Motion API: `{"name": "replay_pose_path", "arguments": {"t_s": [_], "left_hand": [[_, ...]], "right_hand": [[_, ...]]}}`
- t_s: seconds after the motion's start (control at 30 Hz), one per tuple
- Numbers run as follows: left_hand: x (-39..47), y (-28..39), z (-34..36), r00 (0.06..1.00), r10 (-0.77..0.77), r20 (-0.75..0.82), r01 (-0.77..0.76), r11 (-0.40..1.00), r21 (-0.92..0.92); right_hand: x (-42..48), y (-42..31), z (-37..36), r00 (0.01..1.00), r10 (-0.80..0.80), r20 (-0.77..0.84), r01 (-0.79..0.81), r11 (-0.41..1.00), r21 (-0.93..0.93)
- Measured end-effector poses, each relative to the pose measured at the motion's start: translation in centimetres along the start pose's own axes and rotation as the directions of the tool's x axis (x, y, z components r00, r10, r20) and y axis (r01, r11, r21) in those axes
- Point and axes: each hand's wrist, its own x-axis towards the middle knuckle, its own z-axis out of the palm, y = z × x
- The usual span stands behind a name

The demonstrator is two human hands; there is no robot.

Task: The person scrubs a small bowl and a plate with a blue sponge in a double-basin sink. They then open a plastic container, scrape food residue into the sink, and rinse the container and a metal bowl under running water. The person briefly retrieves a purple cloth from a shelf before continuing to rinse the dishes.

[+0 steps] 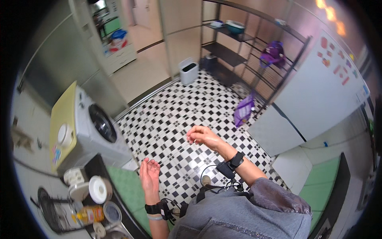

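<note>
Over the black-and-white checkered floor, my left hand hangs palm up with its fingers slightly bent and nothing in it. It is beside the green cabinet front below the dark counter. My right hand is farther forward, fingers loosely curled and partly apart, also holding nothing I can see. Neither hand touches an object. Each wrist wears a black strap with a small device and cables.
To the left stands a front-loading washing machine. The counter carries a dish rack, a yellow bottle and white containers. Ahead are a small trash bin and a black metal shelf. A purple bag lies near the white refrigerator.
</note>
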Motion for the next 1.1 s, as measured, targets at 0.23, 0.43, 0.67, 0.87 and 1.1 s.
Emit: {"name": "replay_pose_path", "arguments": {"t_s": [0.23,0.43,0.67,0.87,1.1], "left_hand": [[11.2,-10.8,14.9,0.928,-0.284,0.241,0.252,0.955,0.156],[21.7,-16.8,23.6,0.849,-0.413,0.33,0.319,0.898,0.303],[37.0,-19.8,34.8,0.774,-0.476,0.418,0.335,0.868,0.366],[48.4,-23.7,44.0,0.702,-0.546,0.458,0.348,0.823,0.448],[55.3,-31.1,53.7,0.598,-0.663,0.451,0.393,0.733,0.556]], "right_hand": [[-3.4,-4.9,-19.2,0.881,-0.113,-0.46,0.188,0.975,0.119],[-1.7,-8.3,-29.8,0.784,-0.155,-0.601,0.271,0.957,0.107],[6.3,-14.5,-40.9,0.632,-0.246,-0.735,0.406,0.913,0.043],[11.5,-17.7,-50.6,0.544,-0.159,-0.824,0.41,0.907,0.096],[14.8,-25.3,-63.7,0.35,-0.256,-0.901,0.358,0.925,-0.124]]}}
